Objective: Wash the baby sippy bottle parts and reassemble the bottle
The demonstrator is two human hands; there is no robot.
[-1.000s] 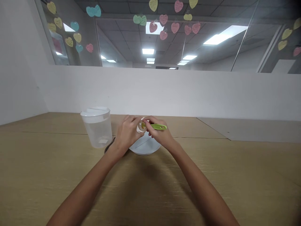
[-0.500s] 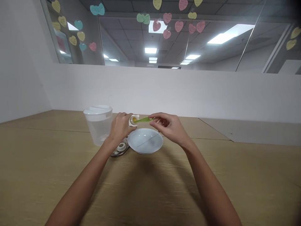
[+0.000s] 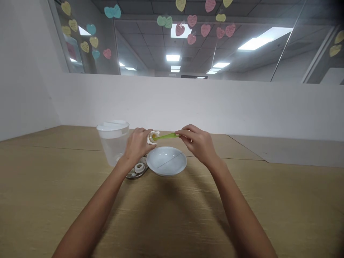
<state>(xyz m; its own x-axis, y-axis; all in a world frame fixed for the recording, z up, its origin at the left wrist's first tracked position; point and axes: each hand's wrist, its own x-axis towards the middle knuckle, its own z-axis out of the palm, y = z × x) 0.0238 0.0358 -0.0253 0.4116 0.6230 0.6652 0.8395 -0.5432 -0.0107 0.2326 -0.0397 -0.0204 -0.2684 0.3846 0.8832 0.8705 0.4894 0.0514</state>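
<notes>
Hiding partly behind the left hand (image 3: pixel 137 146) are the tub (image 3: pixel 113 143) and the tray (image 3: pixel 137 176), while the jar (image 3: pixel 151 142) is showing mainly its mouth, because the left fingers are holding it around the side. The tool (image 3: pixel 167 136) is keeping its tip inside this mouth, too small to make out. White and tilted, the jar is standing out above the bowl's left edge, something yellow showing within. The right hand (image 3: pixel 200 145) is pinching the slim green tool narrowly by its other end. A brown table (image 3: pixel 172 215) is reaching to a white wall (image 3: pixel 172 104); glass (image 3: pixel 150 39) is rising above. The white bowl (image 3: pixel 166 161) is resting on the table, and heart notes (image 3: pixel 192 20) are dotting the glass, some being cut by the top edge.
</notes>
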